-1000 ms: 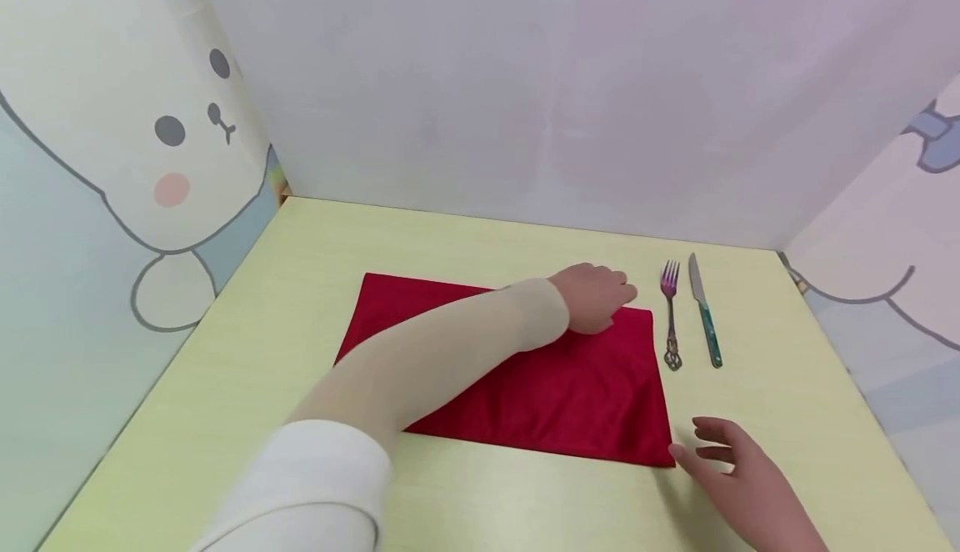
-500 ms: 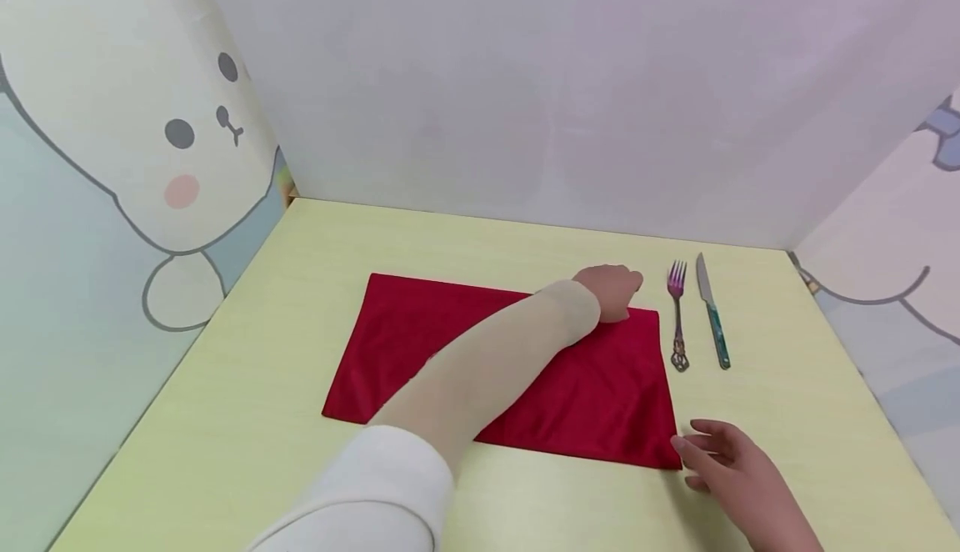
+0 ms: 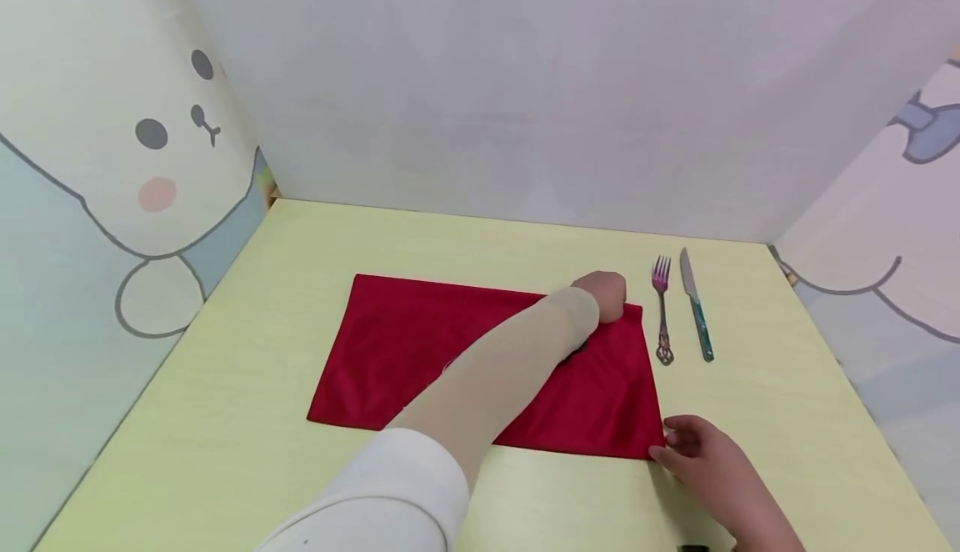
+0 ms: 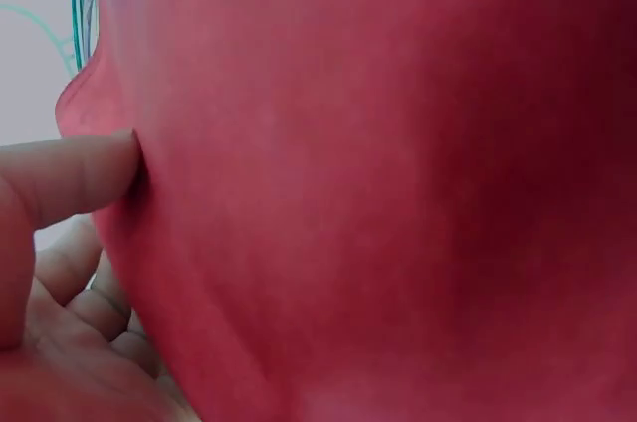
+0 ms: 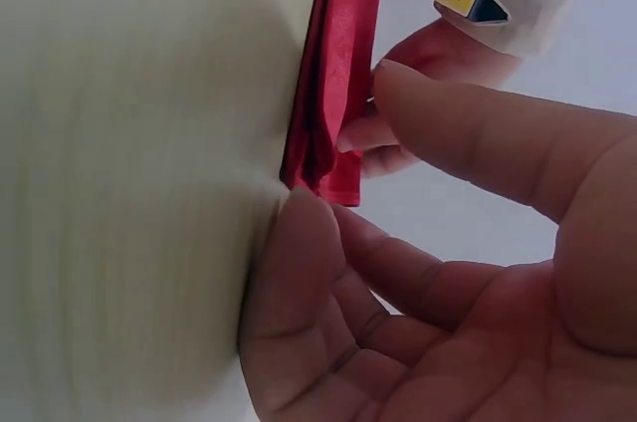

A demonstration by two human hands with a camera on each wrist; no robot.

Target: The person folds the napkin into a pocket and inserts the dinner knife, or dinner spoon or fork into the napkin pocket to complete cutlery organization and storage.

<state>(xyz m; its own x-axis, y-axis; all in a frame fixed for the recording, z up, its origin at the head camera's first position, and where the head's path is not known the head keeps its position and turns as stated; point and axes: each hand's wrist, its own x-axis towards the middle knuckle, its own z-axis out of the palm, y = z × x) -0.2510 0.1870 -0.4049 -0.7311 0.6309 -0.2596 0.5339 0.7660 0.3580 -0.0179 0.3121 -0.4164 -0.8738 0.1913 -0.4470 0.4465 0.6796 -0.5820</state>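
Observation:
A shiny red cloth [image 3: 405, 335] lies spread flat on the pale yellow table [image 3: 217, 419]; layered folds show at its edge in the right wrist view. My left hand [image 3: 606, 293] reaches across it and pinches the far edge near the far right corner. In the left wrist view the thumb [image 4: 90, 173] presses on the red fabric, with the other fingers behind it. At the near right corner is my right hand [image 3: 712, 473], fingers loosely bent. Its thumb and fingers [image 5: 299, 253] stand apart around that corner without pinching it.
A fork [image 3: 662, 310] with an ornate handle lies to the right of the cloth. Beside it lies a table knife [image 3: 697, 306] with a green handle. Printed fabric walls [image 3: 487, 102] enclose the table at the back and both sides.
My left hand has gone from hovering over the far edge to pinching the cloth there. The right hand has come closer to the near right corner. The view has shifted slightly.

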